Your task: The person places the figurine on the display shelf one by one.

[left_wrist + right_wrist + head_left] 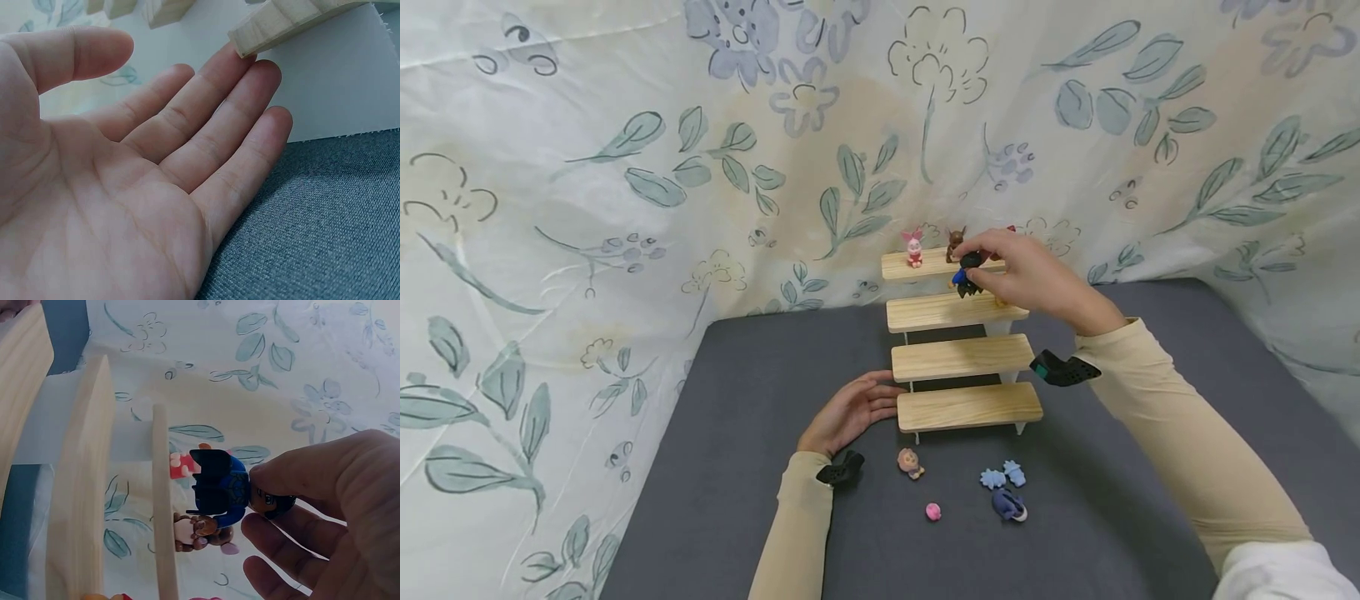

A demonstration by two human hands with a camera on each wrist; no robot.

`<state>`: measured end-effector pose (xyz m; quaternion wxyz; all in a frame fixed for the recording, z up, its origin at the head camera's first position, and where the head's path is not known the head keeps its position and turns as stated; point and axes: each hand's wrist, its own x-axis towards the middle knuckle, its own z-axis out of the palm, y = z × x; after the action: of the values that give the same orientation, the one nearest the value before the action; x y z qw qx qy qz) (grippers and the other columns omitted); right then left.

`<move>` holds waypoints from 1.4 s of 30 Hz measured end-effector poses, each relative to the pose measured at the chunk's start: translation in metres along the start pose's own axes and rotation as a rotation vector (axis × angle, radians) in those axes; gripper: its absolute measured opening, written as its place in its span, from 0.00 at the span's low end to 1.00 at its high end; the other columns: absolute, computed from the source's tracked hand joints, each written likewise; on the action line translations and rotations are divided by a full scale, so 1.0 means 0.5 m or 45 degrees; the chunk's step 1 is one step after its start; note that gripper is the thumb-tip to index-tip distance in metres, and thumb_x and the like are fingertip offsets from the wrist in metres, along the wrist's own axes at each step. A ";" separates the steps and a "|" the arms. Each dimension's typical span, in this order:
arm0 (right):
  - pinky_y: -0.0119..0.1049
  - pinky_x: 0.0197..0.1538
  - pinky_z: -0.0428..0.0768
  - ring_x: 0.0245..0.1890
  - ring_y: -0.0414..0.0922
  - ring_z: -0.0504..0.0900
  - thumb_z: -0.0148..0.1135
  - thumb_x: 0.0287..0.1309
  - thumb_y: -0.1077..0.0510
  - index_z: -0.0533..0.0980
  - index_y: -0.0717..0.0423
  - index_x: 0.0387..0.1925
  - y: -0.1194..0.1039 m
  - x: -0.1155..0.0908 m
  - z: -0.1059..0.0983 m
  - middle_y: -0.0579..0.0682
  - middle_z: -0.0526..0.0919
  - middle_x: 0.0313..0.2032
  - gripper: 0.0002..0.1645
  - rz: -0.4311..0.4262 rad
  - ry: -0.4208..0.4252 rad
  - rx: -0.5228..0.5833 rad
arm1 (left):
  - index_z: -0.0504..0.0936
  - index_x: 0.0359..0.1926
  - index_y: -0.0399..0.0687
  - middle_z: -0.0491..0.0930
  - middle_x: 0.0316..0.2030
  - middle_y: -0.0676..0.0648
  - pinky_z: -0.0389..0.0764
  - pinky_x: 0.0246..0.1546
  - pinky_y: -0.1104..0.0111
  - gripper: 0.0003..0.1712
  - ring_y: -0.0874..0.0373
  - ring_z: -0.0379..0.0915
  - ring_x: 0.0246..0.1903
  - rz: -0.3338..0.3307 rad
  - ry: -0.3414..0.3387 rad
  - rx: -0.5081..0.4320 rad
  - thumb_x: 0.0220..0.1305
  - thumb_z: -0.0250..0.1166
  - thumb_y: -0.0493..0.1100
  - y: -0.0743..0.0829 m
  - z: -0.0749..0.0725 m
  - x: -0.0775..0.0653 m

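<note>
My right hand (1026, 271) pinches a small toy figure (222, 484) with black hair, a blue body and a black cape, gripping it by the head. In the right wrist view the figure hangs off the edge of the top wooden shelf (164, 506), in front of a brown animal figure (185, 531) and a pink-and-red one (182, 465). Down at the lowest step (970, 408) of the tiered stand, my left hand (853, 408) lies with its fingers extended. In the left wrist view a fingertip touches that board's end (262, 37).
A pink-eared figure (913, 248) sits on the top step. An orange figure on the second step is partly hidden. On the dark tabletop (760, 392) lie a lion-like figure (910, 463), a pink ball-like piece (933, 512), light-blue pieces (992, 478) and a dark-blue piece (1009, 505). Floral cloth hangs behind.
</note>
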<state>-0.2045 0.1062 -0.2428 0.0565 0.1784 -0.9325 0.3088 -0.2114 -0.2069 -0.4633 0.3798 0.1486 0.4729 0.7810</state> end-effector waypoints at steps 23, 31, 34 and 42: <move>0.57 0.57 0.78 0.54 0.56 0.81 0.63 0.67 0.63 0.80 0.60 0.57 0.045 0.018 0.040 0.59 0.83 0.54 0.18 0.002 -0.045 0.011 | 0.63 0.72 0.42 0.78 0.58 0.44 0.81 0.61 0.62 0.24 0.52 0.78 0.59 -0.004 0.025 0.002 0.81 0.46 0.46 -0.006 0.000 0.002; 0.55 0.58 0.79 0.54 0.54 0.81 0.63 0.66 0.64 0.79 0.60 0.57 0.060 0.024 0.050 0.58 0.84 0.53 0.18 -0.009 -0.094 0.025 | 0.64 0.72 0.42 0.78 0.57 0.44 0.81 0.61 0.63 0.25 0.53 0.78 0.59 0.006 0.016 0.009 0.81 0.46 0.46 -0.006 0.000 0.001; 0.55 0.58 0.79 0.53 0.54 0.81 0.63 0.66 0.63 0.79 0.60 0.57 0.063 0.025 0.052 0.58 0.84 0.52 0.18 0.003 -0.101 0.021 | 0.64 0.71 0.43 0.78 0.57 0.44 0.81 0.61 0.63 0.24 0.53 0.78 0.59 0.010 0.011 0.008 0.81 0.46 0.46 -0.006 0.000 0.001; 0.55 0.57 0.79 0.52 0.54 0.81 0.63 0.67 0.63 0.79 0.61 0.56 0.065 0.027 0.058 0.59 0.84 0.51 0.17 0.003 -0.105 -0.008 | 0.65 0.70 0.42 0.78 0.58 0.43 0.80 0.61 0.63 0.24 0.53 0.78 0.59 0.000 0.020 0.012 0.81 0.47 0.46 -0.005 -0.001 0.003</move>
<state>-0.2290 0.1092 -0.2811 0.0183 0.1898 -0.9352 0.2983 -0.2115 -0.2057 -0.4660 0.3754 0.1442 0.4796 0.7799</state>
